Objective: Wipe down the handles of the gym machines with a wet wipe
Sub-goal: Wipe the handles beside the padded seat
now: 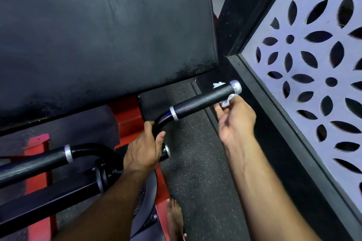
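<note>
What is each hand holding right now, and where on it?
Left hand grips the black metal bar at its bend. Right hand pinches the crumpled white wet wipe against the textured black handle.

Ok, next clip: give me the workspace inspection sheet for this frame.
Surface: speckled rubber floor, with a bare foot on it.
Job's things: white wet wipe wrapped round the textured black handle near its silver end cap.
Clutter: nothing seen.
Grippers: right hand holds the wipe against the handle; left hand grips the bent bar below it.
Cables: nothing seen.
Surroundings: black padded bench, red frame, second handle, cut-out patterned panel.
</note>
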Action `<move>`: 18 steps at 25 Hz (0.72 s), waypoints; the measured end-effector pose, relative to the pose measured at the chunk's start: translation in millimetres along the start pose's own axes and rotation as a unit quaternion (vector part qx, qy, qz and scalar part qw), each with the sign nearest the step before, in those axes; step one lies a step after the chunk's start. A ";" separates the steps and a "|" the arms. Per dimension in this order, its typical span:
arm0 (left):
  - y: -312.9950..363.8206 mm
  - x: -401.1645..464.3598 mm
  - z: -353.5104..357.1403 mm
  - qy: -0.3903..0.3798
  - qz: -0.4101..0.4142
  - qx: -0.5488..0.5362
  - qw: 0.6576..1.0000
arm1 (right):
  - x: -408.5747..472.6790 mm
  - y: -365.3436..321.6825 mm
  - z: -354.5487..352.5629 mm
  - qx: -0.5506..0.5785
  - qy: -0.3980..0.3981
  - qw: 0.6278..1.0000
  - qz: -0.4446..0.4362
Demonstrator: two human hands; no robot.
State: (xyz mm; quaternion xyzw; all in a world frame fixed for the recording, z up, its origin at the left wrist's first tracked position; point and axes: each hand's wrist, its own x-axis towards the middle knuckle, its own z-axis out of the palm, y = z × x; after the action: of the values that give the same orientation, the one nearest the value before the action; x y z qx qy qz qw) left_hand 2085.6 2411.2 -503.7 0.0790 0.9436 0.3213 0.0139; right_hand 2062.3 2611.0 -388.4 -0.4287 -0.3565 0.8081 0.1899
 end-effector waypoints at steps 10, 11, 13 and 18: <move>2.6 2.0 -1.4 -0.031 -0.034 0.004 0.999 | -49.4 74.9 16.9 -0.022 -0.055 0.997 0.058; 2.5 2.1 -1.4 -0.032 -0.034 0.004 0.999 | -51.2 74.3 15.6 -0.003 -0.067 0.996 0.067; 1.3 1.5 -0.5 -0.025 -0.020 0.005 0.999 | -51.2 68.4 8.3 0.014 -0.073 0.995 0.066; 0.5 1.0 -2.5 -0.034 -0.017 -0.001 0.999 | -49.4 45.0 -29.0 -0.039 0.020 0.999 -0.019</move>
State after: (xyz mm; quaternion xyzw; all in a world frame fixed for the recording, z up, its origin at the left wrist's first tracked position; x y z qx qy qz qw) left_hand 2084.5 2410.2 -501.5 0.0736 0.9433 0.3196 0.0512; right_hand 2114.0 2562.4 -405.1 -0.4449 -0.3923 0.7811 0.1951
